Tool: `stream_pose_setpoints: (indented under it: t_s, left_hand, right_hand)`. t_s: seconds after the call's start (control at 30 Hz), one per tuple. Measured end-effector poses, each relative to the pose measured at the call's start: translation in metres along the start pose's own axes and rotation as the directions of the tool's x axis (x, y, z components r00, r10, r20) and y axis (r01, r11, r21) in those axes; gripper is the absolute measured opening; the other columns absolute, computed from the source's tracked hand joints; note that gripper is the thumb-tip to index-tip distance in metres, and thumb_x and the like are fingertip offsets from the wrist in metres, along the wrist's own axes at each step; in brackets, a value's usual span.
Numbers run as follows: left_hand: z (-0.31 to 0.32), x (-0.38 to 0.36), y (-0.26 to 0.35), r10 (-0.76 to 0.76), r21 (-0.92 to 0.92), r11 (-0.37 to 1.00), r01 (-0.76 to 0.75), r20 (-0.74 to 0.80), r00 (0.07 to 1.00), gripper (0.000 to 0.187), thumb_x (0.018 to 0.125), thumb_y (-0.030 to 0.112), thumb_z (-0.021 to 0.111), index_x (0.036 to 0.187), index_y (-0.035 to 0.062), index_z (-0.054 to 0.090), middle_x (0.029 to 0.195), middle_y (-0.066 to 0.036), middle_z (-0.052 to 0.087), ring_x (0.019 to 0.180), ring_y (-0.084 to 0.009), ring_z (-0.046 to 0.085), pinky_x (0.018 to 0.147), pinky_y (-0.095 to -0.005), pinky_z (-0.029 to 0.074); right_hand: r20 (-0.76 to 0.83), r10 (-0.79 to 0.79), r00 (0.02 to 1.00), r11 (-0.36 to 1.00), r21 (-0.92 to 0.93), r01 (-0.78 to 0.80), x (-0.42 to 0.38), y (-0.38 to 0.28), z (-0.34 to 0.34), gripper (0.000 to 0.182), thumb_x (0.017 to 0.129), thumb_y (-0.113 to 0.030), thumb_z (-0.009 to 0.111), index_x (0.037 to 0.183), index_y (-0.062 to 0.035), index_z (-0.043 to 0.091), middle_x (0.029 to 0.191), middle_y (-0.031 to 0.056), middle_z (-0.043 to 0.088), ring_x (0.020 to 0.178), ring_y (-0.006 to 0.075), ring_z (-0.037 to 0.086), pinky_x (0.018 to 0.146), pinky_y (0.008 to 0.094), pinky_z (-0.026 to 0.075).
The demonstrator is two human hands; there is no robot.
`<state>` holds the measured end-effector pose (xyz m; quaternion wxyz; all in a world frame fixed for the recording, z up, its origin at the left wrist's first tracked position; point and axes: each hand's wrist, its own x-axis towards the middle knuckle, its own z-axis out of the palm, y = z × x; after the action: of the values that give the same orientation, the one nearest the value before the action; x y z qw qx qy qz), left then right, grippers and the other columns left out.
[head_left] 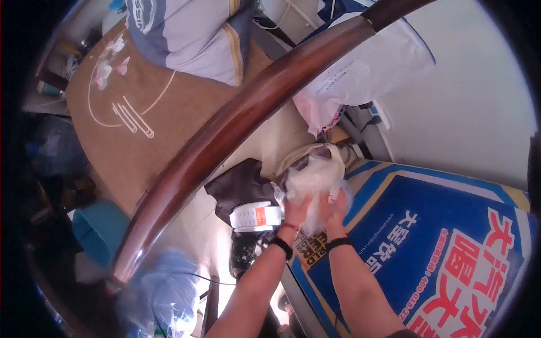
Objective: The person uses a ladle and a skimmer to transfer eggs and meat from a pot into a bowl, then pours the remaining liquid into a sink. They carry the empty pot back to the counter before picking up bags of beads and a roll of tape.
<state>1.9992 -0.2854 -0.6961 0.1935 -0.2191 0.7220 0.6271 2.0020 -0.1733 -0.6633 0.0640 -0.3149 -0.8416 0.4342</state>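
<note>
A crumpled translucent white plastic bag is in front of me, between both hands. My left hand grips its near left side, with the fingertips partly covered by the film. On the right side of the bag, my right hand has its fingers closed on the plastic. What lies inside the bag cannot be made out. Just left of my left wrist is a white packet with an orange label, beside a dark cloth.
A large blue printed carton fills the right side. A curved dark wooden rail crosses the view diagonally. Beyond it are a brown mat and a grey cushion. A teal tub stands left, and a white bag lies behind.
</note>
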Motion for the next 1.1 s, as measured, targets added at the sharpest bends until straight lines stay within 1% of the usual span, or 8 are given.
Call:
stream_pose_setpoints:
  t_s: [0.2,0.3,0.47,0.67,0.87,0.9,0.97,1.1]
  left_hand:
    - [0.004,0.011,0.040,0.013,-0.182,0.983,0.029,0.230,0.973,0.064,0.079,0.029,0.064,0.126,-0.0042,0.038,0.122,-0.026,0.048,0.102,-0.0338,0.054,0.085,-0.0352,0.044]
    - [-0.027,-0.020,0.055,0.232,0.086,0.969,-0.233,0.019,0.972,0.069,0.080,0.023,0.064,0.134,0.0006,0.026,0.129,-0.026,0.038,0.104,-0.0338,0.053,0.087,-0.0367,0.044]
    - [-0.097,-0.089,0.038,0.059,-0.369,0.929,0.020,0.202,0.978,0.064,0.079,0.015,0.065,0.132,0.0005,0.031,0.118,-0.018,0.051,0.101,-0.0262,0.055,0.085,-0.0351,0.045]
    - [-0.176,-0.170,0.058,-0.069,-0.292,0.948,0.129,0.209,0.976,0.050,0.082,0.009,0.061,0.127,0.0050,0.039,0.108,-0.011,0.056,0.096,-0.0162,0.056,0.082,-0.0281,0.047]
    - [-0.193,-0.255,0.094,0.007,-0.466,0.883,0.051,0.121,0.993,0.047,0.083,0.009,0.058,0.126,0.0068,0.039,0.111,-0.007,0.055,0.103,-0.0163,0.054,0.087,-0.0305,0.046]
    - [-0.198,-0.274,0.120,0.012,-0.497,0.867,0.045,0.112,0.994,0.045,0.084,0.012,0.058,0.125,0.0075,0.040,0.112,-0.007,0.055,0.102,-0.0153,0.054,0.087,-0.0305,0.046]
    - [-0.201,-0.314,0.146,0.047,-0.602,0.798,0.022,0.098,0.994,0.039,0.086,0.016,0.058,0.122,0.0075,0.044,0.106,-0.006,0.057,0.100,-0.0147,0.055,0.086,-0.0299,0.045]
    - [-0.213,-0.421,0.164,0.162,-0.627,0.768,-0.129,-0.004,0.987,0.035,0.088,0.017,0.055,0.120,0.0068,0.045,0.102,-0.005,0.057,0.097,-0.0124,0.054,0.086,-0.0279,0.044]
  right_hand:
    - [0.036,-0.079,0.996,0.873,-0.480,0.086,0.004,-0.010,0.011,0.052,0.078,-0.020,0.061,0.122,-0.0006,0.043,0.112,0.0177,0.054,0.107,0.0313,0.050,0.091,0.0339,0.039]
    - [0.360,0.567,0.741,0.223,0.799,-0.559,0.021,0.014,0.026,0.052,0.082,-0.023,0.057,0.127,-0.0040,0.039,0.118,0.0172,0.051,0.110,0.0310,0.047,0.095,0.0338,0.037]
    - [0.030,0.102,0.994,0.993,-0.065,-0.100,-0.004,-0.011,0.028,0.046,0.091,-0.033,0.046,0.129,-0.0105,0.034,0.119,0.0079,0.044,0.102,0.0237,0.046,0.090,0.0374,0.040]
    - [0.159,0.012,0.987,0.971,-0.238,0.026,0.043,0.174,0.049,0.076,0.068,-0.030,0.068,0.126,0.0075,0.035,0.125,0.0270,0.041,0.116,0.0378,0.040,0.100,0.0386,0.032]
    - [0.394,-0.041,0.918,0.909,-0.367,0.197,-0.036,-0.093,-0.057,0.054,0.079,-0.028,0.059,0.122,0.0022,0.043,0.122,0.0220,0.047,0.114,0.0343,0.043,0.098,0.0434,0.033]
    - [0.783,-0.088,0.615,0.270,-0.576,0.772,-0.018,-0.081,-0.077,0.049,0.082,-0.024,0.057,0.121,0.0005,0.043,0.122,0.0217,0.047,0.110,0.0339,0.045,0.096,0.0474,0.033]
    - [0.626,-0.190,0.757,0.823,-0.318,0.470,0.066,0.046,-0.080,0.042,0.082,-0.027,0.056,0.120,-0.0088,0.051,0.119,0.0135,0.054,0.115,0.0293,0.046,0.096,0.0430,0.035]
    - [0.731,-0.119,0.673,-0.229,-0.679,0.697,-0.052,-0.159,-0.094,0.027,0.080,-0.025,0.057,0.099,-0.0065,0.064,0.098,0.0149,0.064,0.095,0.0312,0.059,0.084,0.0378,0.045]
